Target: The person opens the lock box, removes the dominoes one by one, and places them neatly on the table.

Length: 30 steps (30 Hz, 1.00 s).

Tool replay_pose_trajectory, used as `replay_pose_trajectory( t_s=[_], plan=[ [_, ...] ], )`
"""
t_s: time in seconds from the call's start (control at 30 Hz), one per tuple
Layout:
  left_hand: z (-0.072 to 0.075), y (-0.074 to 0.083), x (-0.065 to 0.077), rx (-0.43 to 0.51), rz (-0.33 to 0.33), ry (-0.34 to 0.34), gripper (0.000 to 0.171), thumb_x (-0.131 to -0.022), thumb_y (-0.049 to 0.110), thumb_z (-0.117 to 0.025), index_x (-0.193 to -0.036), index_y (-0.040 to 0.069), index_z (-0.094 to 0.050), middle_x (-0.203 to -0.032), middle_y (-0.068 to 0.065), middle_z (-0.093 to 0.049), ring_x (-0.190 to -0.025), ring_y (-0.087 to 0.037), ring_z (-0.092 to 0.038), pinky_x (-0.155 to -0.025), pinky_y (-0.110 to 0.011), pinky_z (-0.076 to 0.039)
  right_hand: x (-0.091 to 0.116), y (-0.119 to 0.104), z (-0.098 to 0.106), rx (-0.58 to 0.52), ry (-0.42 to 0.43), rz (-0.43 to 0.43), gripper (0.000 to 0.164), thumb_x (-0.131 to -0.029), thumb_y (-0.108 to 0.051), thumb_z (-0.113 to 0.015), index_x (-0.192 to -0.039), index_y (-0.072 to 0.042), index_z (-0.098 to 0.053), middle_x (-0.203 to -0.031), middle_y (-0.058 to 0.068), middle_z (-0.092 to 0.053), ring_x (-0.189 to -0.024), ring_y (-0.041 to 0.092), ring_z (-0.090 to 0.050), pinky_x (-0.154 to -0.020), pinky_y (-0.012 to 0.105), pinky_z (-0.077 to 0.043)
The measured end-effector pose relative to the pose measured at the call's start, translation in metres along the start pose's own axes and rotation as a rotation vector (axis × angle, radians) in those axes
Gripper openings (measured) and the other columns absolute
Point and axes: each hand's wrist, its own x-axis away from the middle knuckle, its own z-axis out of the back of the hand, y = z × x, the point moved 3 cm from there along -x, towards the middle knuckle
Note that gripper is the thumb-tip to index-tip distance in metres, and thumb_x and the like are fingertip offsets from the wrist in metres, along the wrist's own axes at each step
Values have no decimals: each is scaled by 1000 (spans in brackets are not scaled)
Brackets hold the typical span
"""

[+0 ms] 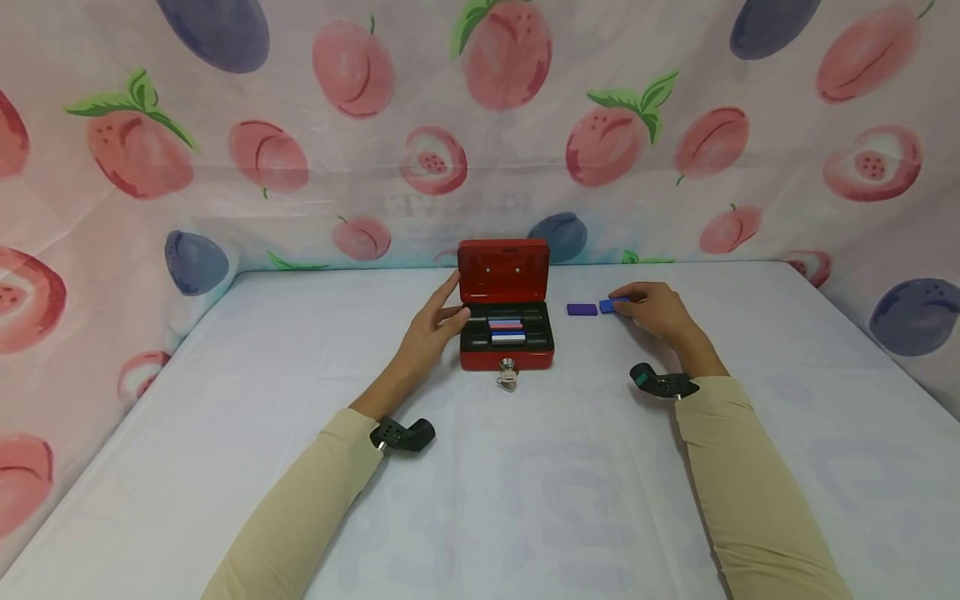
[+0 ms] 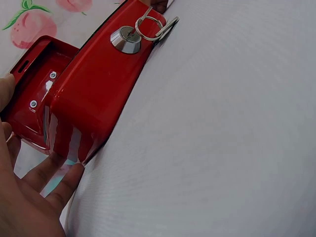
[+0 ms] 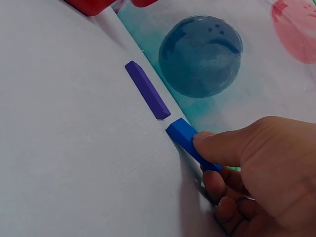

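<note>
White-covered table point(image 1: 525, 500), fruit-print fabric backdrop point(image 1: 300, 204) — one open red metal cash box point(image 1: 480, 361) with one black tray point(image 1: 537, 321).
One left hand point(image 1: 422, 343), fingers spread, touches the box's left side; slim coloured pieces point(image 1: 507, 338) in the tray are too small to count surely. One right hand point(image 1: 662, 313) pinches one blue rectangular block point(image 3: 181, 132), right of the box — just beside one purple rectangular block point(image 3: 147, 91).
</note>
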Motion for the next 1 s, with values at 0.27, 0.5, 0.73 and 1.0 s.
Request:
replay_pose_trajectory(
  t_s=[0.27,0.5,0.73,1.0],
  plan=[
    [0,3,1,12,11,0,65,-98,35,-53,-153,33,-19,-156,10,-20,-130,-23,-43,-101,-47,-41,-3,5,-3,33,25,35,29,-96,-18,-58,-120,-1,-64,-118,21,-60,-107,35,-52,-94,50,-41],
    [2,8,2,11,6,-12,65,-99,28,-52,-154,25,-18,-158,2,-19,-131,-30,-42,-100,-50,-40,-5,6,-4,35,18,42,28,-97,-16,-57,-120,-2,-64,-121,21,-59,-111,37,-52,-97,52,-39],
    [1,1,0,5,3,1,64,-98,31,-53,-153,32,-19,-157,7,-21,-130,-26,-43,-99,-49,-42,-5,5,-5,21,30,61,26,-96,-14,-57,-120,-4,-64,-121,20,-59,-110,38,-52,-96,52,-41],
    [0,0,0,0,-8,0,65,-98,32,-53,-153,32,-20,-156,7,-22,-129,-25,-44,-98,-47,-44,-5,9,-4,57,13,87,28,-96,-13,-56,-120,-2,-65,-125,22,-55,-114,40,-51,-97,54,-38]
  ],
)
